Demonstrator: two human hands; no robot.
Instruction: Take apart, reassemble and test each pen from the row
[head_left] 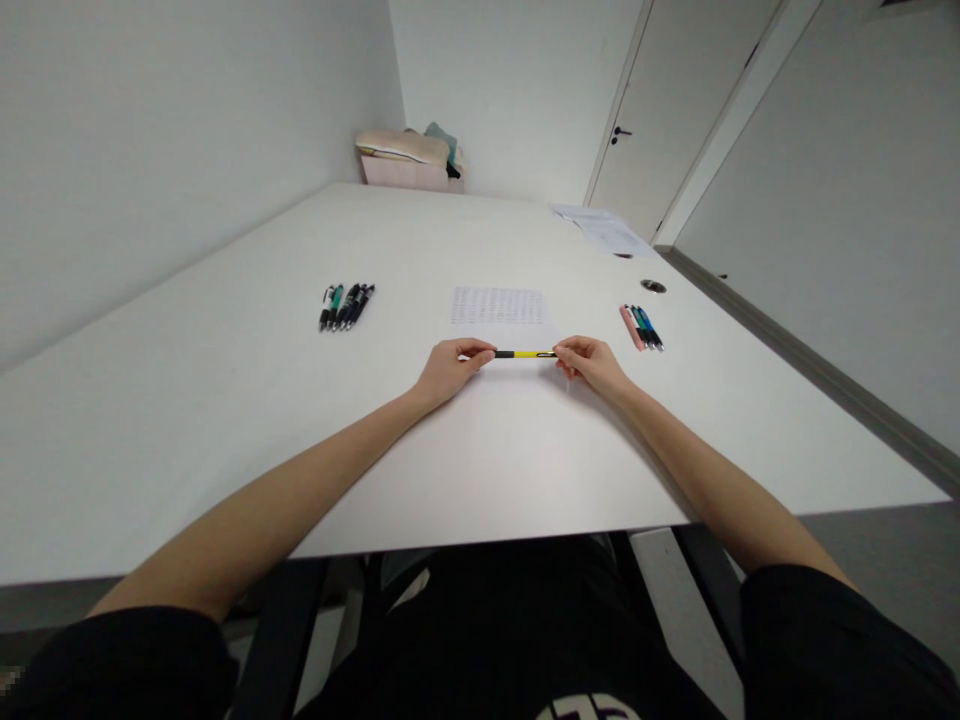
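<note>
A yellow pen with a black grip lies level between my two hands, just over the near part of a sheet of paper with rows of writing. My left hand pinches the pen's dark grip end between thumb and fingers. At the clip end, my right hand pinches it the same way. The fingertips hide both tips of the pen.
Several pens lie grouped at the left of the white table. At the right are more pens beside a pink stick-like item. Papers and a pink box with cloth stand farther back.
</note>
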